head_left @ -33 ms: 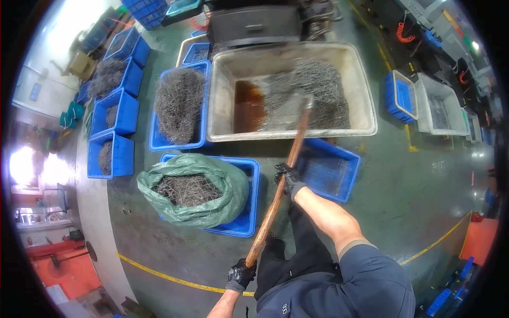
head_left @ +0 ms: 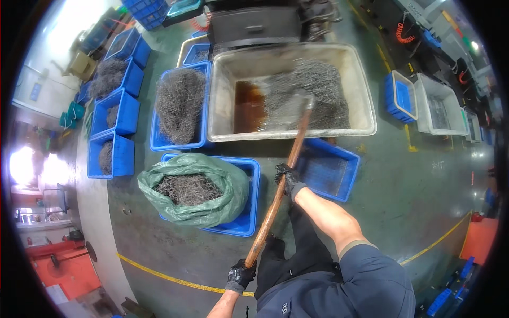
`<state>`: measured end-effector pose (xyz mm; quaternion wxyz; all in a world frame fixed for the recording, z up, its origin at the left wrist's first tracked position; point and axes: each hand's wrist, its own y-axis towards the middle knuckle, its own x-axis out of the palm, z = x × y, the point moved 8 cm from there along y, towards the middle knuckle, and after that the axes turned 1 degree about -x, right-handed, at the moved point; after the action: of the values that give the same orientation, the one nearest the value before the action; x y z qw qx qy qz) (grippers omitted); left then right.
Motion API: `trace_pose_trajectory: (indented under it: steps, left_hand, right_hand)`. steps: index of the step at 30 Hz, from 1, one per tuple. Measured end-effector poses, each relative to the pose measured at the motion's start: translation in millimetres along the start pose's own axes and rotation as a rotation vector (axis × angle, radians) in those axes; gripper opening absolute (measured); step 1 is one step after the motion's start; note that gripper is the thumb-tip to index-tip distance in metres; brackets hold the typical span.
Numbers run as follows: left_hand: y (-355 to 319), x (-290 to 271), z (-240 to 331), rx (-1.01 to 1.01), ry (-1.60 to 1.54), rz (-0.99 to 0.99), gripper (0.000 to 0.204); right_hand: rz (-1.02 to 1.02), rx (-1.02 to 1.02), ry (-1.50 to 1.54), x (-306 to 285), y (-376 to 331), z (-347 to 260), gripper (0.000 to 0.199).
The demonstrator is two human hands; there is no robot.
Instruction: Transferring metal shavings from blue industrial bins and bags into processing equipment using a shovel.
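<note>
Big off-white tub point(head_left: 361, 95) holds a heap of tangled grey metal strands point(head_left: 326, 79), mostly R side, w/ a patch of rusty-brown liquid point(head_left: 248, 108) toward L; part of the heap is blurred. Just L of it, blue bin point(head_left: 153, 132) is piled w/ more grey strands point(head_left: 180, 106). Nearer the person, a green sack point(head_left: 233, 196) sits rolled open in a blue tray point(head_left: 253, 204), w/ thin metal pieces point(head_left: 189, 190) inside. Another blue container point(head_left: 348, 175), w/ a dark, grimy bottom, is by the tub's near edge, R of centre. Far L: row of blue crates point(head_left: 127, 114), several w/ grey tangles. Far R: small blue box point(head_left: 392, 98) beside a pale bin point(head_left: 426, 103). All round is green floor point(head_left: 413, 191) w/ yellow lines point(head_left: 175, 279); dark metal cabinet point(head_left: 254, 26) behind the tub, orange coiled hose point(head_left: 405, 34) upper R. Long wooden-handled tool point(head_left: 275, 204) runs diagonally from the person up over the tub's near rim, its blurred head above or against the strands, can't tell which. L grip point(head_left: 242, 275), black-gloved, is closed round the handle's butt end; R grip point(head_left: 289, 179), also gloved, is wrapped round the shaft approx midway, btwn sack & grimy container.
</note>
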<state>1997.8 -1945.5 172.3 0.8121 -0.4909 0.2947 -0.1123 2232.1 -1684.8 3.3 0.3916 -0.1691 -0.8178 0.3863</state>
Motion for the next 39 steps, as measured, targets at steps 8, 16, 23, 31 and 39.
trace_pose_trajectory:
  steps: [8,16,23,31,39]
  left_hand:
    - [-37.1,-10.8,-52.2,0.103,0.12,0.015,0.034]
    - [-81.9,-33.3,-109.8,0.274,0.311,0.108,0.037]
    - [-112.3,-58.7,-166.0,0.291,0.348,0.035,0.031]
    - [-124.4,-79.8,-190.8,0.367,0.641,-0.025,0.031]
    - [-82.4,-62.4,-183.1,0.118,0.585,-0.375,0.033]
  right_hand:
    - [-0.016,-0.021,-0.011,6.6,-65.7,19.7,0.011]
    - [-0.07,0.016,0.247,-6.4,-143.7,61.8,0.014]
    - [0.088,-0.021,0.167,-25.3,-227.6,95.0,0.014]
    - [0.149,-0.023,0.199,-91.7,-238.6,164.7,0.016]
    - [0.24,0.115,0.406,-124.0,-202.0,192.2,0.02]
